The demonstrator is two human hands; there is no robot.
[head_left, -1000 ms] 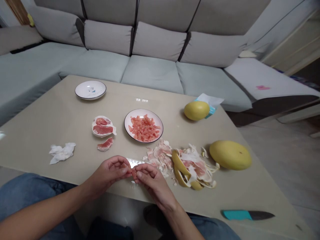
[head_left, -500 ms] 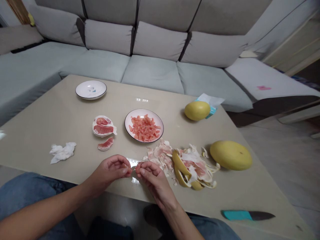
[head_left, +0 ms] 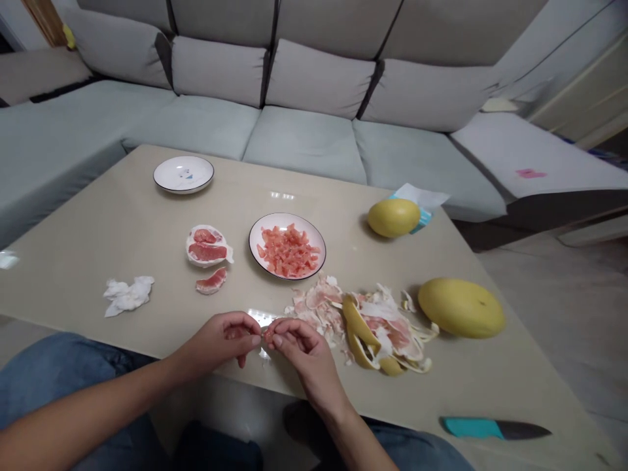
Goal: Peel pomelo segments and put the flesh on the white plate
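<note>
My left hand (head_left: 223,341) and my right hand (head_left: 300,347) meet fingertip to fingertip over the table's near edge. Both pinch a small pink piece of pomelo flesh (head_left: 269,333) between them. Just beyond, a white plate (head_left: 259,230) holds a heap of pink pomelo pieces. Left of that plate lies a partly peeled pomelo chunk (head_left: 207,245) with one loose segment (head_left: 211,281) in front of it. A pile of yellow peel and white pith (head_left: 371,320) lies right of my right hand.
An empty white plate (head_left: 183,174) sits at the far left of the beige table (head_left: 88,242). Two whole yellow pomelos (head_left: 460,307) (head_left: 393,216) lie right, one on a tissue pack (head_left: 418,197). A crumpled tissue (head_left: 127,294) lies left, a teal-handled knife (head_left: 495,428) near right. A grey sofa (head_left: 304,98) stands behind.
My hands have stayed together at the table edge, working the small pink piece. The view has shifted slightly to the left and down.
</note>
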